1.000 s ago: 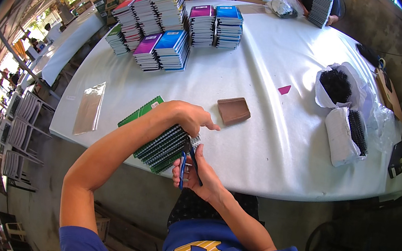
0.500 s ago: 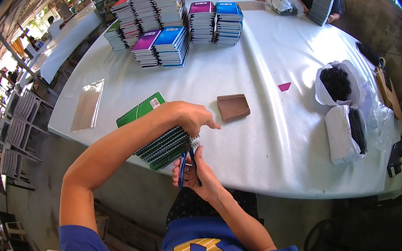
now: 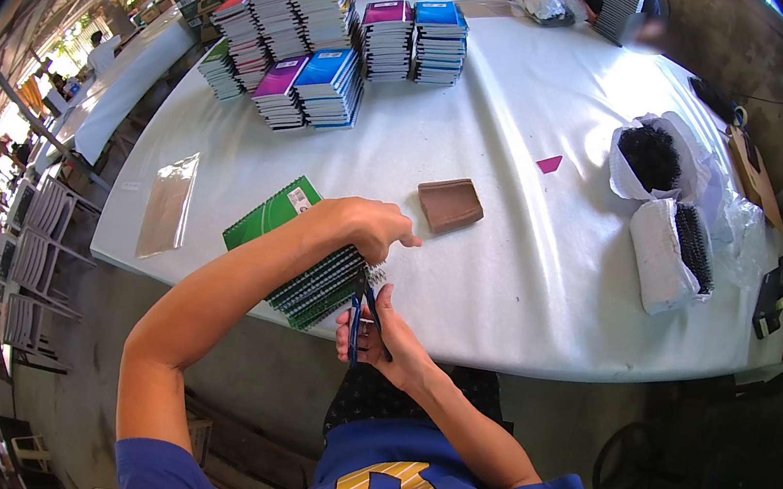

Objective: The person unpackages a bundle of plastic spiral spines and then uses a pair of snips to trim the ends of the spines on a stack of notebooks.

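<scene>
Big table [image 3: 472, 303], smooth white cover, soft creases. Green spiral notebooks [image 3: 316, 284] stacked near front edge, ridgy coils. Left hand [image 3: 376, 228] draped over coil ends, one finger poking out, can't tell if rest grip. Right hand [image 3: 400, 351] clamped round slim blue-and-black pliers [image 3: 354, 336]. Tiny flat pink scrap [image 3: 549, 164].

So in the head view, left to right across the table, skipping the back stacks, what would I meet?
Clear plastic sheet, green spiral notebooks, blue-handled tool in the right hand, brown object, magenta scrap, white-wrapped black bundles.
</scene>
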The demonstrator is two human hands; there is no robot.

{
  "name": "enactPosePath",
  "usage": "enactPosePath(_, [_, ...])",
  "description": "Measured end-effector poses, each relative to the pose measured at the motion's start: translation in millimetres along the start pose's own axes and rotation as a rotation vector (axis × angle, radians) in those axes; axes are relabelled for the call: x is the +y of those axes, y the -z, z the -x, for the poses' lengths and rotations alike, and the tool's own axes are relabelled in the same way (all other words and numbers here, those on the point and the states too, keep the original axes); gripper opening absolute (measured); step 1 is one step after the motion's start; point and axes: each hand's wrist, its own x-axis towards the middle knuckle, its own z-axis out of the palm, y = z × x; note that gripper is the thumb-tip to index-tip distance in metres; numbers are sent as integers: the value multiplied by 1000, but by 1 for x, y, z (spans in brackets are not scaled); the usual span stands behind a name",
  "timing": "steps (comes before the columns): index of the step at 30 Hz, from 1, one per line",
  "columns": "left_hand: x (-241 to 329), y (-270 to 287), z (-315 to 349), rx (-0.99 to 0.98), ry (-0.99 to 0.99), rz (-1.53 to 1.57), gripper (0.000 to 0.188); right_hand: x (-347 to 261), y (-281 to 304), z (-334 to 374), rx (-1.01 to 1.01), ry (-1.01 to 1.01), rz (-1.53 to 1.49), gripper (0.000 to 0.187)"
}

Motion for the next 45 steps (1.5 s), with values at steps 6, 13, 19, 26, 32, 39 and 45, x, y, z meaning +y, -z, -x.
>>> enactPosePath(6, [12,9,2,-74,86,11,76,-3,7,-5,5,-5,-21,77])
enactPosePath(13, [12,2,-6,-81,58,-29,77,0,26,-15,-192,-63,-210,73])
enactPosePath(19, [18,-6,-11,-88,95,-49,67,9,13,-3,62,-18,4,74])
enactPosePath(26, [10,-8,-21,-154,110,-51,33,5,19,-5,45,-39,-29,78])
enactPosePath(32, [13,-8,-18,-93,125,-81,26,0,16,-9,102,-14,-26,75])
enactPosePath(39, [20,-5,-18,-86,155,-91,35,0,28,-9,-9,-52,-58,73])
enactPosePath(45, [18,-8,-18,-99,149,-80,48,1,20,-5,85,-99,-20,77])
